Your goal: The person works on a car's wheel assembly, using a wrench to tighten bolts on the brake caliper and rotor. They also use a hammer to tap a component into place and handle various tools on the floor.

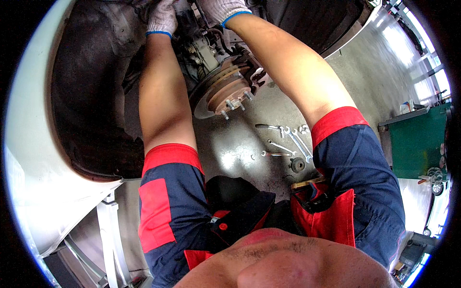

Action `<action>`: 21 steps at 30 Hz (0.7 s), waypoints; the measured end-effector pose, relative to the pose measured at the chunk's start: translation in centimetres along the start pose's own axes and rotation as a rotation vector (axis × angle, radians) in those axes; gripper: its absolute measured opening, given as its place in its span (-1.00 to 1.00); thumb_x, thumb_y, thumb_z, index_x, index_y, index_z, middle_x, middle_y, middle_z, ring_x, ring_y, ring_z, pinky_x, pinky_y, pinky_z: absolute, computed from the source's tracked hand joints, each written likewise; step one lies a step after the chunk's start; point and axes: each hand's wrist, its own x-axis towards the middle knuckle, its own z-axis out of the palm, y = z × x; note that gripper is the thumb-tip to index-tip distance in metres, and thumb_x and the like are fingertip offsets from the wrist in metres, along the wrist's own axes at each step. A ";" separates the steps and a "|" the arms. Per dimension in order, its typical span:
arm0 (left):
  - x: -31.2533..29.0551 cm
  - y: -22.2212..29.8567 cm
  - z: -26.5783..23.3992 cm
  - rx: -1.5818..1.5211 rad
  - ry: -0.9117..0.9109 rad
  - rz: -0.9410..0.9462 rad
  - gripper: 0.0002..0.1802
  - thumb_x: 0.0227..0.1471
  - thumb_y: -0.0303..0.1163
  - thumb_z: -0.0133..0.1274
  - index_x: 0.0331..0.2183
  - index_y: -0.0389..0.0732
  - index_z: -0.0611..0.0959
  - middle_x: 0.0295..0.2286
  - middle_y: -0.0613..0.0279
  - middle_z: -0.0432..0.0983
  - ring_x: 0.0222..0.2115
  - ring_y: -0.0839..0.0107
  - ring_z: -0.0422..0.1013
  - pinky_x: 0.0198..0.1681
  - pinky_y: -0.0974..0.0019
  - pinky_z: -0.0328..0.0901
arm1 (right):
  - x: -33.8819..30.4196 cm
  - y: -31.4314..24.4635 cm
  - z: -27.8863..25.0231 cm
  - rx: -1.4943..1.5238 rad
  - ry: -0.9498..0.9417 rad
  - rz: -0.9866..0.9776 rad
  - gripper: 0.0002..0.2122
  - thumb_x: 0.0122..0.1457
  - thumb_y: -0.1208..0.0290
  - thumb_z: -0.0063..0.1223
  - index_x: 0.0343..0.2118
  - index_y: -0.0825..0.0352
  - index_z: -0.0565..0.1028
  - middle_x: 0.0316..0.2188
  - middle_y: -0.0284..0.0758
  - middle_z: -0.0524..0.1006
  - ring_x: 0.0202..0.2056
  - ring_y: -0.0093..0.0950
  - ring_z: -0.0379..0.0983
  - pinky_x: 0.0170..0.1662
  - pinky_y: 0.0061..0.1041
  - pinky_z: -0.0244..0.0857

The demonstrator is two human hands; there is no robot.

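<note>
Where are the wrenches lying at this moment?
In the head view, the wrenches lie on the floor below the brake disc, right of centre, beside the person's right sleeve.

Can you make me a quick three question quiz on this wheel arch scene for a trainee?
1. True or false: the wheel is off, so the brake disc shows its bare studs.
2. Where do the wrenches lie? A) on the green cart B) on the floor under the disc C) in the left hand
3. What do both hands wear?

Key
1. True.
2. B; the green cart stands apart at the right.
3. White knit gloves with blue cuffs; the left hand and the right hand reach up into the wheel arch behind the disc.
</note>
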 end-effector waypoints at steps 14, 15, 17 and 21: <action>1.3 -0.8 -0.2 0.432 -0.064 0.260 -0.64 0.21 -0.22 -0.03 -0.16 -0.21 0.74 -0.11 0.28 0.65 -0.02 0.36 0.48 0.18 0.27 0.28 | 5.7 5.7 5.2 -0.206 -0.161 0.013 -0.42 0.46 0.10 -0.44 -0.20 0.52 0.60 -0.23 0.19 0.61 -0.10 0.11 0.56 -0.02 -0.03 0.44; 1.7 -1.5 -0.3 0.492 -0.033 0.309 -0.65 0.22 -0.22 -0.03 -0.16 -0.20 0.74 -0.11 0.28 0.65 -0.02 0.36 0.48 0.19 0.27 0.27 | 6.2 6.9 5.4 -0.221 -0.158 0.013 -0.42 0.46 0.10 -0.44 -0.20 0.52 0.60 -0.23 0.19 0.61 -0.10 0.11 0.56 -0.02 -0.03 0.44; 1.5 -1.4 -1.4 0.501 -0.014 0.287 -0.66 0.23 -0.22 -0.03 -0.17 -0.18 0.74 -0.11 0.27 0.65 -0.02 0.36 0.48 0.19 0.28 0.26 | 5.5 5.8 5.6 -0.255 -0.120 -0.161 -0.43 0.46 0.12 -0.47 -0.14 0.51 0.58 -0.24 0.17 0.61 -0.11 0.09 0.57 -0.05 -0.04 0.46; -0.8 0.2 -3.2 0.573 0.053 0.230 -0.66 0.19 -0.21 0.02 -0.18 -0.19 0.75 -0.11 0.27 0.65 -0.03 0.35 0.49 0.19 0.27 0.26 | 1.9 -0.3 2.7 0.289 -0.512 0.293 -0.47 0.46 0.13 -0.45 -0.09 0.49 0.56 -0.21 0.18 0.61 -0.13 0.07 0.58 -0.04 -0.04 0.45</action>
